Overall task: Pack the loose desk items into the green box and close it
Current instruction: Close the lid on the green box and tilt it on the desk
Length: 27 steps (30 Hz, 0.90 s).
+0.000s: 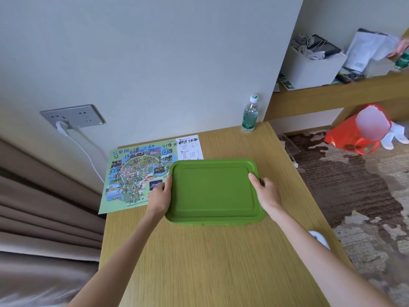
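The green box sits in the middle of the wooden desk with its green lid on top, so its inside is hidden. My left hand grips the lid's left edge, thumb on top. My right hand grips the right edge the same way. I see no loose desk items outside the box.
A printed map with handwriting lies on the desk left of the box, partly under it. A water bottle stands at the far desk corner. A wall socket with a white cable is at left. A red bag lies on the carpet at right.
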Each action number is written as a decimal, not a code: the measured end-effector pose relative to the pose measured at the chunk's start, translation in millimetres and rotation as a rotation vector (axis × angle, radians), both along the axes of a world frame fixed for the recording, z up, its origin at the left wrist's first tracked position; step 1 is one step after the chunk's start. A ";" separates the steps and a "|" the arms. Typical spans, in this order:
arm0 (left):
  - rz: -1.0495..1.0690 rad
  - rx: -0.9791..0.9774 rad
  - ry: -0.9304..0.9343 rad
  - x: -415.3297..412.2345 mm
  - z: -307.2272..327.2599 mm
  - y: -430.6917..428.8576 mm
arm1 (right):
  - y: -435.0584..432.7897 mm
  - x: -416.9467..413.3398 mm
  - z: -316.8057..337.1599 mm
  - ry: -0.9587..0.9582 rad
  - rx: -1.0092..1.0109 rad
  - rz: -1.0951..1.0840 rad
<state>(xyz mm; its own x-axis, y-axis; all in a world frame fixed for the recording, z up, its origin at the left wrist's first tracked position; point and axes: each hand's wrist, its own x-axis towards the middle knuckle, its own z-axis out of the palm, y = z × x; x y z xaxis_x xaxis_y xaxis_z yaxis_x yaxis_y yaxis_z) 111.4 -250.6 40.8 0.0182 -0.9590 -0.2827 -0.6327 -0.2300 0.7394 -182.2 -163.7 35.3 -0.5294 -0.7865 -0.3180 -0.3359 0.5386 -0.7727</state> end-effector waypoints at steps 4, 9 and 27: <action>0.013 -0.042 -0.009 10.3 8.9 -14.0 | -21.7 6.6 20.1 0.037 -0.043 0.017; 0.071 -0.118 -0.008 30.1 30.0 -49.6 | -69.9 24.4 47.8 0.049 -0.107 0.042; 0.376 -0.138 -0.077 181.4 23.2 -173.2 | -254.8 157.6 30.9 -0.003 -0.162 0.364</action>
<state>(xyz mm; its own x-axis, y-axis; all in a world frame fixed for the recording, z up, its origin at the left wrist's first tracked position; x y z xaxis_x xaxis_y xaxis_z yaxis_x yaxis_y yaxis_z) 292.8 -423.8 63.9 0.3913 -0.9102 -0.1358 -0.5783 -0.3580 0.7330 -24.6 -418.5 66.2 -0.2056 -0.9627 -0.1757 -0.4798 0.2556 -0.8393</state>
